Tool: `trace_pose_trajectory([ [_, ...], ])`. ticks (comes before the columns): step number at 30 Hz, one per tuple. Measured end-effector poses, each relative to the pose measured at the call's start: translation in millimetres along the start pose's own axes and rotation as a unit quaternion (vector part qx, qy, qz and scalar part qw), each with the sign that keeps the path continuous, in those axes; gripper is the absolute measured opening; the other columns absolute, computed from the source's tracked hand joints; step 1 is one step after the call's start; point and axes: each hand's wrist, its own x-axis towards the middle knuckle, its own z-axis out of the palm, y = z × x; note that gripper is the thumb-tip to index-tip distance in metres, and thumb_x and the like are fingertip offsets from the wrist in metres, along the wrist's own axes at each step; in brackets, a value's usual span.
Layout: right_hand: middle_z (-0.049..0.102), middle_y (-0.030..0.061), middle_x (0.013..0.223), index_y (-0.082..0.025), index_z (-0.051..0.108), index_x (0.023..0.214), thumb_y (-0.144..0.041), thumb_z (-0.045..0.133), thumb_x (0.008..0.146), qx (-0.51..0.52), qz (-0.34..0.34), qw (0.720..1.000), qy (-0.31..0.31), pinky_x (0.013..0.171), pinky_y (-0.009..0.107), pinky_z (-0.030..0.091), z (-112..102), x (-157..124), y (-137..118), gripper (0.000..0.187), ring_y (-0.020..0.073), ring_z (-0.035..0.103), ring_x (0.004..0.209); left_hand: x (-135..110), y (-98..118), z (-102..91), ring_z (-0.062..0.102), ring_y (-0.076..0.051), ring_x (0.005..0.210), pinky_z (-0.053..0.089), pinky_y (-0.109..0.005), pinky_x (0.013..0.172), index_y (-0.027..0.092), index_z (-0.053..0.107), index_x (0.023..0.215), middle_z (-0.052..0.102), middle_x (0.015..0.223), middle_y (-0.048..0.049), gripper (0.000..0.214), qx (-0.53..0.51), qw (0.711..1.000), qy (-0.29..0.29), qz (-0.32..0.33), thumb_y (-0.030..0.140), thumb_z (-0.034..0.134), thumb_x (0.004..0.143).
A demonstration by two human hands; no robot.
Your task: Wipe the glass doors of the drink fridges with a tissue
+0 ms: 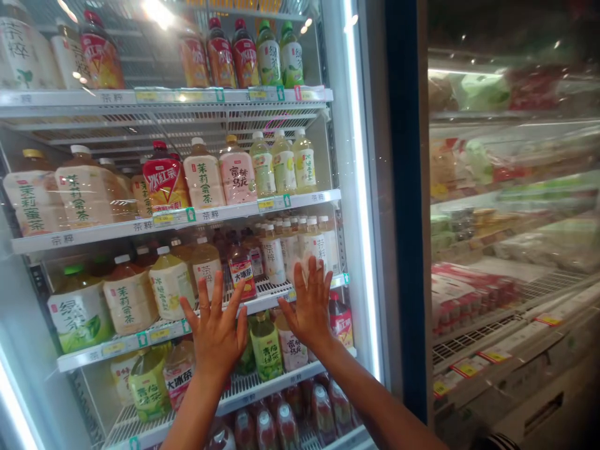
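Note:
Both my hands are raised with nothing in them, in front of a lit drinks fridge whose shelves hold several rows of bottled tea. My left hand (216, 334) has its fingers spread, with a small bottle with a red label (242, 275) visible just above its fingertips. Slightly higher, my right hand (312, 312) is open too, in front of white-labelled bottles (274, 257). Light reflections suggest a glass door before the shelves; whether my palms touch it I cannot tell. Between the hands a green tea bottle (265, 347) shows on a lower shelf.
A dark vertical frame (405, 206) borders the fridge on the right. Beyond it stands a blurred chiller with packaged goods (473, 294) on its shelves. Price tags line the shelf edges (206, 215). Bottles with pale caps (285, 422) fill the fridge bottom.

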Motion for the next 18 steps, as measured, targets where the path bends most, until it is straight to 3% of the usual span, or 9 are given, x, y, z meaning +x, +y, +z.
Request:
trace_pose_trajectory([
  [5,-0.014,0.0101,0.174,-0.022,-0.005,0.167,-0.053,0.040,0.104,-0.006,-0.009,1.000,0.003,0.125,0.071,0.012,3,17,-24,0.083,0.0381,-0.003,0.161,-2,-16,-11.0,0.002,-0.031,0.163,-0.005,-0.064,0.129,0.037,0.028,0.161,0.011,0.174,-0.0050,0.074,0.012,1.000,0.000,-0.001,0.033,0.063,0.096],
  [11,-0.006,0.0107,0.175,-0.020,-0.004,0.167,-0.059,0.042,0.102,0.013,-0.095,0.995,-0.038,0.128,0.065,0.013,15,-3,-76,0.089,0.0347,-0.001,0.162,-16,-49,-29.0,0.004,-0.032,0.162,-0.003,-0.065,0.129,0.038,0.027,0.161,0.013,0.174,-0.0044,0.075,0.031,0.999,-0.008,-0.022,0.034,0.062,0.096],
  [16,-0.013,0.0103,0.174,-0.019,-0.009,0.167,-0.057,0.044,0.102,0.006,-0.071,0.997,-0.019,0.128,0.064,0.011,24,7,-115,0.092,0.0350,-0.006,0.161,-27,-79,-43.0,0.003,-0.032,0.162,-0.005,-0.065,0.129,0.038,0.026,0.161,0.010,0.174,-0.0045,0.076,0.046,0.999,-0.005,-0.024,0.032,0.062,0.095],
  [18,-0.011,0.0113,0.174,-0.017,-0.006,0.167,-0.059,0.044,0.102,0.014,-0.092,0.995,-0.025,0.129,0.063,0.011,27,6,-127,0.092,0.0351,-0.004,0.161,-31,-90,-48.5,0.002,-0.032,0.162,-0.004,-0.065,0.128,0.038,0.025,0.162,0.009,0.175,-0.0044,0.076,0.047,0.999,-0.005,-0.026,0.032,0.062,0.095],
])
